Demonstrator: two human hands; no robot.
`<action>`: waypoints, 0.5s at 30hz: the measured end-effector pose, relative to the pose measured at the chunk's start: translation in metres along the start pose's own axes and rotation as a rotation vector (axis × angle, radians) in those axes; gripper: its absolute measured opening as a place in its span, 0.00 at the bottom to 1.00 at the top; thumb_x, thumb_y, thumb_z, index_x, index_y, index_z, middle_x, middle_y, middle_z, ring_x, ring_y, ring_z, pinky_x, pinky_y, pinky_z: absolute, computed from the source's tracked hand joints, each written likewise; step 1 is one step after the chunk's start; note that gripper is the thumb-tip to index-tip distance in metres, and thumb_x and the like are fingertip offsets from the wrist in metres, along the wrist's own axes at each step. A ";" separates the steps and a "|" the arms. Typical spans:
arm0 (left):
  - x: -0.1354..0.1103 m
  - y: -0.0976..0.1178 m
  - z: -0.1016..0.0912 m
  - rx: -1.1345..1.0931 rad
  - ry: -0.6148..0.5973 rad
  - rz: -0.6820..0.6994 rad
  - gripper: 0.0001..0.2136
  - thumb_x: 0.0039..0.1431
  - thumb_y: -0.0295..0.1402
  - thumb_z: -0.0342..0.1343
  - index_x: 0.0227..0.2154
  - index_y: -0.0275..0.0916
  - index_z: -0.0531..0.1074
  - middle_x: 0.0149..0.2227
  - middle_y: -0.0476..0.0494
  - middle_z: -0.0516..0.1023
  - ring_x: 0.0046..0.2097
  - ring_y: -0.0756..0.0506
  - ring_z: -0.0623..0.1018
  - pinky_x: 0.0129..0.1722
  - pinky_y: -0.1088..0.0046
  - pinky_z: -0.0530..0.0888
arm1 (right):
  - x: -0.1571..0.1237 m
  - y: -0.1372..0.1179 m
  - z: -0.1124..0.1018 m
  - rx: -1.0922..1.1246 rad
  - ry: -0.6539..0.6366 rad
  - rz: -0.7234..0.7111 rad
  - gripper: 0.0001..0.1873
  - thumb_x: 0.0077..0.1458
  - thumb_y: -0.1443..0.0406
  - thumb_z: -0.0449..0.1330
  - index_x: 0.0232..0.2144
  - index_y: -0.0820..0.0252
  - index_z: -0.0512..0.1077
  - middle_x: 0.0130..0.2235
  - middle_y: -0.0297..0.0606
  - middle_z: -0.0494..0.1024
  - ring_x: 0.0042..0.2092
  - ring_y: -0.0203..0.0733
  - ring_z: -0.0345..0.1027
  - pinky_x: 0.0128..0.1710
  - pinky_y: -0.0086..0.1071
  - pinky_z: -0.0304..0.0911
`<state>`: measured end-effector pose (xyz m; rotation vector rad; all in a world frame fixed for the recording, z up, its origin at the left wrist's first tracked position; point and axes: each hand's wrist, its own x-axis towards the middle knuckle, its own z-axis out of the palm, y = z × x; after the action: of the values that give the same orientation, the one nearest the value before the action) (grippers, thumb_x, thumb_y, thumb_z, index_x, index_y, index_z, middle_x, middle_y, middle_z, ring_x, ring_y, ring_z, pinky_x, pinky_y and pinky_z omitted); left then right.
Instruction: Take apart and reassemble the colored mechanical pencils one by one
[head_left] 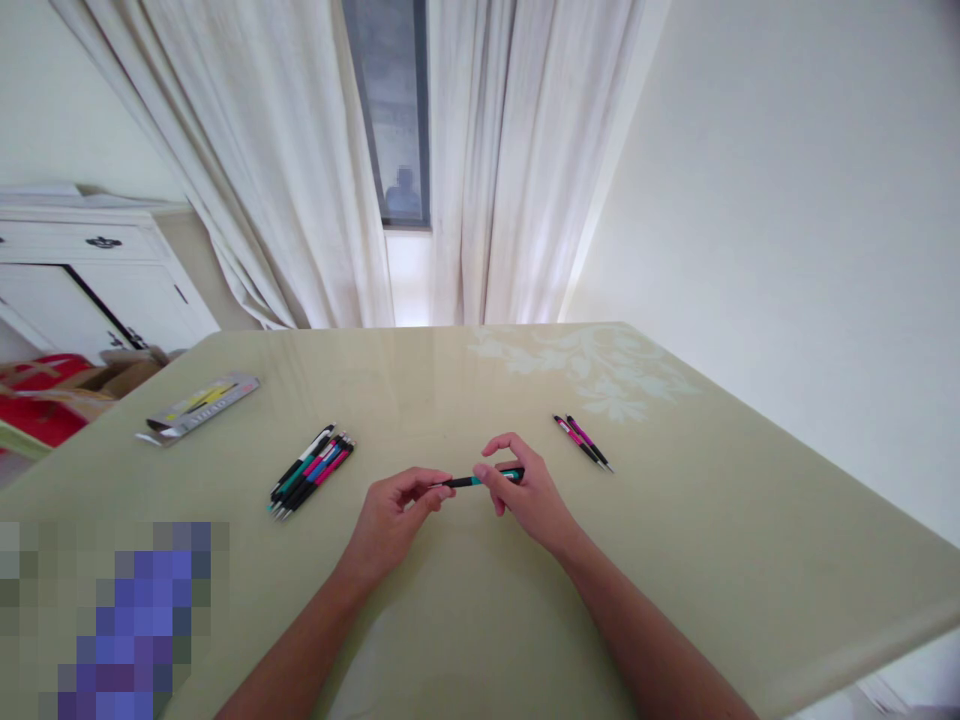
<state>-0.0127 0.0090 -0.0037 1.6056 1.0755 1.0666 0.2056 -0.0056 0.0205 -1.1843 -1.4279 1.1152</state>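
Between my two hands, level above the table, is a teal and black pen (475, 481). My left hand (397, 515) pinches its tip end between thumb and fingers. At the other end, my right hand (521, 488) grips the barrel with the thumb and curled fingers, its index finger raised and bent. To the left lies a bunch of several pens (313, 470) in white, teal, blue, pink and black, tips toward me. On the right, two pink and black pens (583, 443) lie side by side.
An opened cardboard pen box (202, 408) lies at the table's far left. The pale green table (465, 620) has a white leaf pattern (592, 365) at its far right. Beyond stand curtains (300, 170), a white cabinet (97, 265) and a wall (795, 250). The lower left is pixelated.
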 end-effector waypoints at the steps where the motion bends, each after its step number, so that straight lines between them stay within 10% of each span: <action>1: -0.001 0.001 0.000 0.019 -0.002 0.012 0.12 0.59 0.42 0.64 0.39 0.39 0.83 0.33 0.44 0.86 0.33 0.46 0.80 0.34 0.73 0.75 | 0.000 0.000 0.001 0.017 -0.010 0.006 0.18 0.60 0.52 0.64 0.44 0.55 0.66 0.18 0.23 0.69 0.21 0.34 0.60 0.22 0.26 0.52; 15: -0.004 0.008 0.004 0.167 -0.016 0.060 0.11 0.61 0.43 0.62 0.37 0.42 0.83 0.35 0.47 0.86 0.35 0.45 0.81 0.38 0.71 0.75 | 0.001 0.003 0.005 0.290 -0.110 0.050 0.19 0.54 0.53 0.69 0.41 0.57 0.70 0.23 0.29 0.74 0.23 0.34 0.61 0.25 0.28 0.56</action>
<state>-0.0087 0.0028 0.0022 1.7861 1.1367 1.0232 0.2007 -0.0049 0.0166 -0.9690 -1.2712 1.3888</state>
